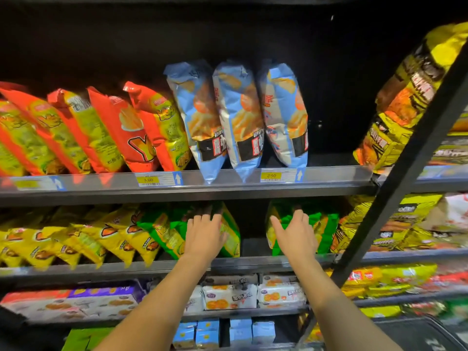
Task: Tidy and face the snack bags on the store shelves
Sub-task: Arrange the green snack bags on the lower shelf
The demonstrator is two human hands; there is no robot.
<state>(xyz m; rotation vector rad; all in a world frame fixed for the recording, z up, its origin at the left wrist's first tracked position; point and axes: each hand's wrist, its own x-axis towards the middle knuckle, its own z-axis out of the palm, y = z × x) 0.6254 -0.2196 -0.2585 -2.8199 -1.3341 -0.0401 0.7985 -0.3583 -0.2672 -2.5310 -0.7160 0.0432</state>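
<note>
Both my hands reach onto the second shelf (162,268) among green and yellow snack bags. My left hand (203,238) lies with straight fingers on the top of a green bag (229,233) that leans left. My right hand (296,235) rests with spread fingers on another green bag (326,229), thumb pointing left. A dark gap on the shelf separates the two bags. On the shelf above stand three light blue chip bags (238,117), leaning and overhanging the front rail.
Red and yellow bags (109,130) lean left on the upper shelf (228,178). Yellow bags (76,244) fill the second shelf's left side. Large yellow and black bags (405,97) sit right, behind a black slanted upright (405,173). White biscuit packs (253,293) lie below.
</note>
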